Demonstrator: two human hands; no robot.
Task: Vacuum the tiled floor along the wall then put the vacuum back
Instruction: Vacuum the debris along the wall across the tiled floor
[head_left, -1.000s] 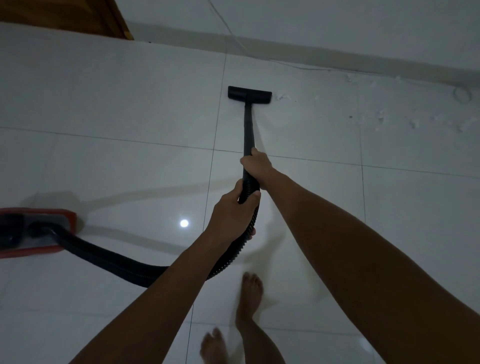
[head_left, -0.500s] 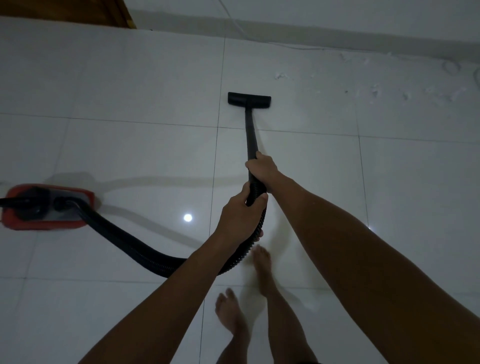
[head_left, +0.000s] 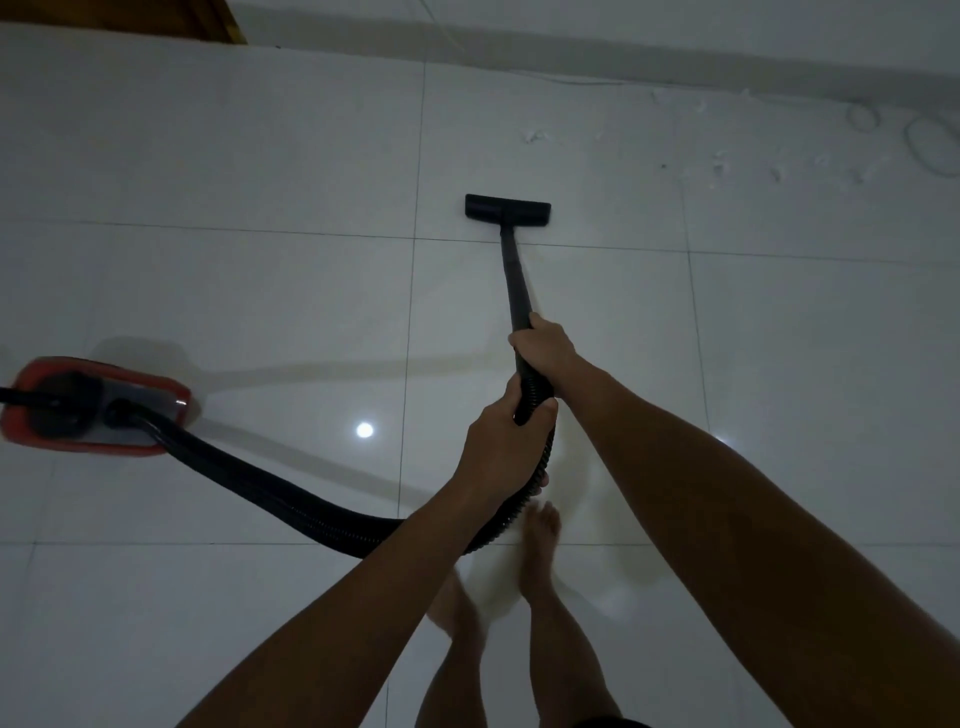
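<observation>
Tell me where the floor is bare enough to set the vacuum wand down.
Bare tiles lie left of the floor nozzle, between it and the red vacuum body, and right of the wand below the grout line. Crowded: white debris and a thin cable along the wall; the hose and bare feet near the left hand and right hand.

Vacuum body (head_left: 93, 405): red casing, dark top, sits flat on tiled floor (head_left: 260, 156) at far left, partly cut by frame edge. Black ribbed hose (head_left: 270, 488) leaves body, curves low across floor to right, rises to black wand (head_left: 515, 291). Wand slants up and forward to flat black floor head (head_left: 507, 210), head flat on tile just beyond grout line, well short of wall (head_left: 675, 31). Pale debris scattered on tiles near wall at right.
</observation>
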